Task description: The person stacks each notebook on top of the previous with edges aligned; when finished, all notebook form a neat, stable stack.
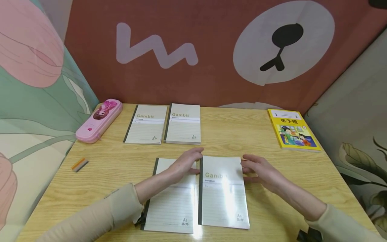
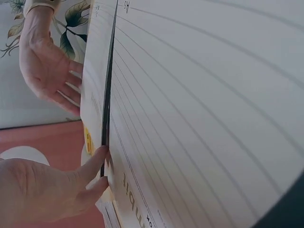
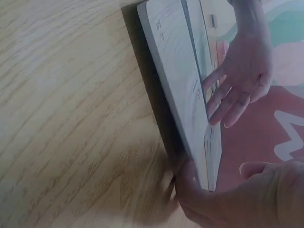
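Two lined "Gambit" notebooks lie side by side in front of me, a left notebook (image 1: 169, 208) and a right notebook (image 1: 223, 205). My left hand (image 1: 185, 164) reaches over the left notebook, its fingers at the dark spine of the right one. In the left wrist view, its fingertips (image 2: 100, 153) meet that spine. At the right notebook's opposite edge, near the upper corner, is my right hand (image 1: 262, 170) with relaxed fingers. The right wrist view has its fingers (image 3: 187, 183) against the edge and its thumb (image 3: 254, 168) raised away from the cover.
Farther back lie another notebook (image 1: 146, 124) and a small notebook stack (image 1: 182, 124). A pink pencil case (image 1: 99, 121) sits at the back left, with small orange and grey sticks (image 1: 80, 164) nearer. A yellow picture book (image 1: 293, 129) lies back right, before the wall (image 1: 211, 84).
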Motion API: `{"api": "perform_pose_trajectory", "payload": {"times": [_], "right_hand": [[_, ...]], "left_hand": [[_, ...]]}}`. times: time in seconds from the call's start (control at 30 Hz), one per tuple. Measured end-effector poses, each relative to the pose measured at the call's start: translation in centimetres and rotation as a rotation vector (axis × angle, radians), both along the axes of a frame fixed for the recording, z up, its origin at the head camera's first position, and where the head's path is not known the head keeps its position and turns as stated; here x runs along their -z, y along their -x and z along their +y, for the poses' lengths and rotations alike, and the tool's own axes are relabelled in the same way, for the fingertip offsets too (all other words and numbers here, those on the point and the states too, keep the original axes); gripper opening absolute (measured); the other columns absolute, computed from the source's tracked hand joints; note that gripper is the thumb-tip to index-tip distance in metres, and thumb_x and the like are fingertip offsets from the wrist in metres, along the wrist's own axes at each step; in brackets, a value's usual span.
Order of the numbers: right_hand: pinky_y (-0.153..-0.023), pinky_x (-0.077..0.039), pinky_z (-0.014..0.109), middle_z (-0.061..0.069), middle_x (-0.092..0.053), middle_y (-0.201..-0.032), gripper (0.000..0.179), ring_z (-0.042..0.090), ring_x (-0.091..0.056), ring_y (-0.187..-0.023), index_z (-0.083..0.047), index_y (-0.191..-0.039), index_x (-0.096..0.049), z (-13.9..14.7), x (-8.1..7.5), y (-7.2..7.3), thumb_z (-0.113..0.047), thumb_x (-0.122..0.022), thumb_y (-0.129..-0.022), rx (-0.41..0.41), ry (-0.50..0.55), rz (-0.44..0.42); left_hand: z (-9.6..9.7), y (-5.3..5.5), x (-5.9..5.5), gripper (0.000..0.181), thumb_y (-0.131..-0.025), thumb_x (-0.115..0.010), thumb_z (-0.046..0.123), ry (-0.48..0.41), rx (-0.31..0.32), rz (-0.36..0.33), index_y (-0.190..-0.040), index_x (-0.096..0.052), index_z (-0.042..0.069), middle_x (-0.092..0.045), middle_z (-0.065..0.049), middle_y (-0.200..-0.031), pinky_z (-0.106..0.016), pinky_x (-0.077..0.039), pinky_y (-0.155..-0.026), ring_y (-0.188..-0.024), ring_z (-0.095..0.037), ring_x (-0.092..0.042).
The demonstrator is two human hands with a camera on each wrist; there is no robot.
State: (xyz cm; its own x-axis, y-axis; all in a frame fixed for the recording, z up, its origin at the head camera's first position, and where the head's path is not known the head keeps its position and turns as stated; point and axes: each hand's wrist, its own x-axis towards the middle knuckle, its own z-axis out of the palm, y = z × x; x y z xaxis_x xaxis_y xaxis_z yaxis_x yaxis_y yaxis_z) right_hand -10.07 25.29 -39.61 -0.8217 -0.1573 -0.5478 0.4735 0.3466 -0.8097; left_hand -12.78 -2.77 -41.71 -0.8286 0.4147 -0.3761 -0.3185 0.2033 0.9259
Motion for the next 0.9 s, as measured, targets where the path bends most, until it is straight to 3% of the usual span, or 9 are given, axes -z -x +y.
{"api": "perform_pose_trajectory", "payload": {"times": [0.13, 0.27, 0.37, 0.47, 0.57, 0.63, 0.8, 0.9], "right_hand": [[-0.102, -0.059, 0.044, 0.027, -0.053, -0.141, 0.064, 0.018, -0.062, -0.107, 0.013, -0.157, -0.023, 0.3, 0.3, 0.3, -0.019, -0.047, -0.108, -0.005, -0.016, 0.009], [-0.097, -0.059, 0.039, 0.031, -0.052, -0.147, 0.068, 0.014, -0.064, -0.106, 0.008, -0.161, -0.016, 0.5, 0.6, 0.6, -0.014, -0.049, -0.106, -0.032, 0.0, 0.022], [-0.093, -0.058, 0.034, 0.03, -0.052, -0.147, 0.076, 0.015, -0.062, -0.107, 0.0, -0.164, -0.008, 0.7, 0.7, 0.8, -0.012, -0.052, -0.104, -0.055, 0.011, 0.029], [-0.091, -0.057, 0.032, 0.023, -0.061, -0.132, 0.081, 0.016, -0.061, -0.104, -0.006, -0.166, -0.003, 0.7, 0.8, 1.2, -0.01, -0.053, -0.103, -0.082, 0.02, 0.043], [-0.09, -0.057, 0.032, 0.012, -0.065, -0.114, 0.083, 0.015, -0.062, -0.1, -0.01, -0.166, 0.0, 0.7, 0.7, 1.6, -0.009, -0.053, -0.103, -0.102, 0.025, 0.049], [-0.089, -0.058, 0.032, 0.007, -0.064, -0.107, 0.083, 0.013, -0.062, -0.098, -0.012, -0.166, 0.0, 0.6, 0.6, 1.9, -0.008, -0.054, -0.103, -0.103, 0.025, 0.053], [-0.089, -0.059, 0.033, 0.013, -0.066, -0.121, 0.085, 0.01, -0.065, -0.098, -0.015, -0.166, 0.003, 0.5, 0.1, 2.9, -0.007, -0.054, -0.103, -0.119, 0.042, 0.081], [-0.089, -0.059, 0.033, 0.021, -0.065, -0.133, 0.085, 0.01, -0.067, -0.099, -0.018, -0.166, 0.006, 0.4, -0.4, 3.6, -0.007, -0.052, -0.105, -0.132, 0.066, 0.091]], "left_hand": [[0.1, 0.2, 0.2, 0.053, -0.099, -0.046, 0.013, -0.023, -0.031, -0.014, -0.149, -0.047, -0.005, -0.046, -0.021, -0.157, -0.044, -0.054, -0.111, -0.141, -0.038, -0.052], [0.3, 0.5, 0.4, 0.046, -0.094, -0.049, 0.002, -0.034, -0.053, -0.018, -0.137, -0.06, -0.007, -0.056, -0.019, -0.151, -0.039, -0.053, -0.112, -0.139, -0.033, -0.055], [0.3, 0.6, 0.5, 0.05, -0.092, -0.053, 0.002, -0.031, -0.065, -0.012, -0.141, -0.057, -0.004, -0.05, -0.017, -0.157, -0.04, -0.049, -0.117, -0.147, -0.033, -0.048], [0.2, 0.8, 0.5, 0.056, -0.093, -0.055, 0.006, -0.021, -0.065, 0.01, -0.148, -0.051, -0.001, -0.044, -0.013, -0.162, -0.044, -0.041, -0.123, -0.15, -0.031, -0.043], [0.1, 1.0, 0.4, 0.063, -0.094, -0.057, 0.01, -0.03, -0.066, 0.007, -0.155, -0.043, 0.005, -0.042, -0.011, -0.164, -0.046, -0.042, -0.123, -0.142, -0.03, -0.053], [0.0, 1.1, 0.3, 0.066, -0.095, -0.058, 0.013, -0.044, -0.058, -0.013, -0.158, -0.039, 0.01, -0.048, -0.013, -0.159, -0.045, -0.048, -0.117, -0.129, -0.03, -0.062], [-0.5, 1.5, -0.1, 0.073, -0.097, -0.059, 0.014, -0.081, -0.037, -0.037, -0.163, -0.031, 0.024, -0.064, -0.016, -0.14, -0.042, -0.059, -0.102, -0.109, -0.026, -0.07], [-0.8, 2.0, -0.6, 0.074, -0.097, -0.059, 0.012, -0.099, -0.055, -0.022, -0.163, -0.03, 0.029, -0.059, -0.015, -0.147, -0.042, -0.061, -0.099, -0.111, -0.028, -0.07]]}}
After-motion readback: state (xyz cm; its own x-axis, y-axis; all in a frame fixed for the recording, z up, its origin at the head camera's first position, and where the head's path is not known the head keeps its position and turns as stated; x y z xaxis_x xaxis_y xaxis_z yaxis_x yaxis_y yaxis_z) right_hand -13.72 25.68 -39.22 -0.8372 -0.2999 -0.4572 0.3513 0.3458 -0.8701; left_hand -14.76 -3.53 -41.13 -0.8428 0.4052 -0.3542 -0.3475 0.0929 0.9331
